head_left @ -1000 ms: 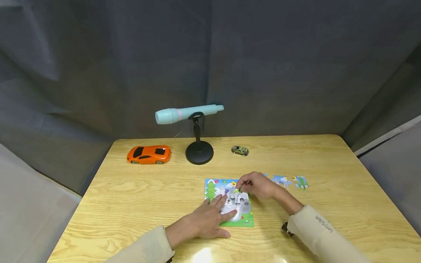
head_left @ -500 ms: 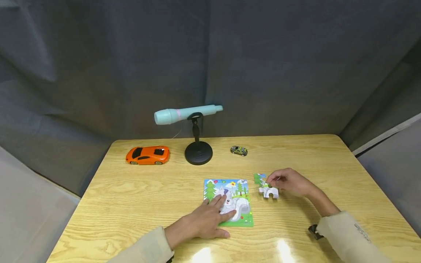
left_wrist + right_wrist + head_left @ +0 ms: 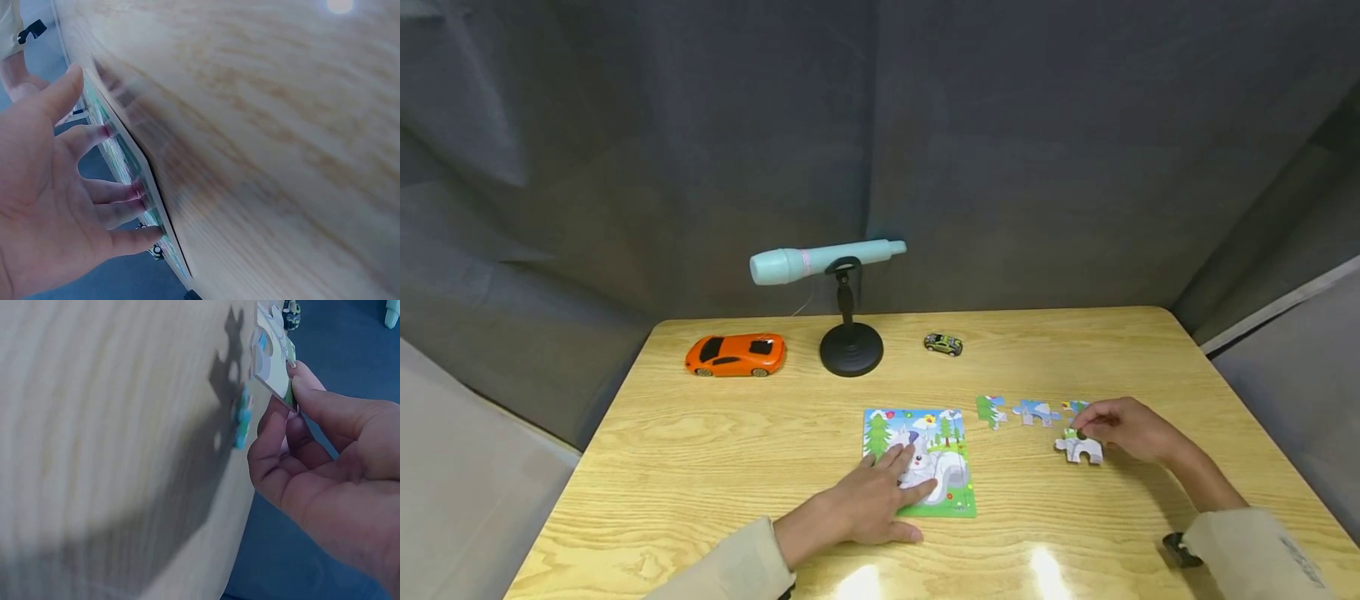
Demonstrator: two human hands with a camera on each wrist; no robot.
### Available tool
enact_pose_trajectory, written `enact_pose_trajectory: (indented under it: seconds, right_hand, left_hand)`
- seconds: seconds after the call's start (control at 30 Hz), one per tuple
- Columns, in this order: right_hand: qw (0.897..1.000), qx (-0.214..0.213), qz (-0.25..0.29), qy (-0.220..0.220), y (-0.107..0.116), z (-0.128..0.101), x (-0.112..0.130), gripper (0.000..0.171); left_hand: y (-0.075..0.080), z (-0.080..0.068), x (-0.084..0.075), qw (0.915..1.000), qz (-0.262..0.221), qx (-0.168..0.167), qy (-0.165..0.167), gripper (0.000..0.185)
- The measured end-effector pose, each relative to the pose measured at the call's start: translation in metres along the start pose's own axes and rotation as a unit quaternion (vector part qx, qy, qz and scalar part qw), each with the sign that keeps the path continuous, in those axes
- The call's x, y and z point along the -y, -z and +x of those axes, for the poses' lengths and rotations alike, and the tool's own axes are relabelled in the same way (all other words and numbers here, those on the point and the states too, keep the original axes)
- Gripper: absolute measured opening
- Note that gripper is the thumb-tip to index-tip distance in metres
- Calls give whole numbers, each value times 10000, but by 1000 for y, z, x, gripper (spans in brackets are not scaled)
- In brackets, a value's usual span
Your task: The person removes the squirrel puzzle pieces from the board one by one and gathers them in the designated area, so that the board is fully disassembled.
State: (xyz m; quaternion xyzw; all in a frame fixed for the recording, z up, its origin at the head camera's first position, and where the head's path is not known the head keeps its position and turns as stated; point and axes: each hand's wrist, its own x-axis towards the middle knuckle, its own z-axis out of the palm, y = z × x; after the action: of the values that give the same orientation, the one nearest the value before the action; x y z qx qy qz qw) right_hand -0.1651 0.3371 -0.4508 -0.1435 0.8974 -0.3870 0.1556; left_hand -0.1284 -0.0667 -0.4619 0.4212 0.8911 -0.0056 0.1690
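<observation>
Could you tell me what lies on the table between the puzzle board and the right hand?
In the head view, two loose puzzle pieces lie between the puzzle board and the right hand.

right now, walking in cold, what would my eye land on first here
Probably the colourful puzzle board at the near middle of the wooden table, with the left hand pressing flat on it. To its right, the right hand pinches a grey puzzle piece. At the back lie an orange toy car and a pale blue toy microphone on a black stand.
</observation>
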Motion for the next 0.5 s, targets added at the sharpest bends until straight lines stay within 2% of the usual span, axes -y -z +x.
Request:
enact_pose_trajectory:
  seconds: [0.2,0.37,0.5]
  right_hand:
    - [9997,-1,-27,-257,-1,-7,-12,20]
    - [9989,-183,-280,-336,-3,-9,-19,17]
    - [9962,-407,-401,-650,-5,-8,-23,14]
  left_hand:
    - [2,-1,0,10000,-71,9,-18,68]
    - [2,-2,-1,9999,-108,-6,-24,68]
    - [2,-2,0,9999,-134,-22,-38,68]
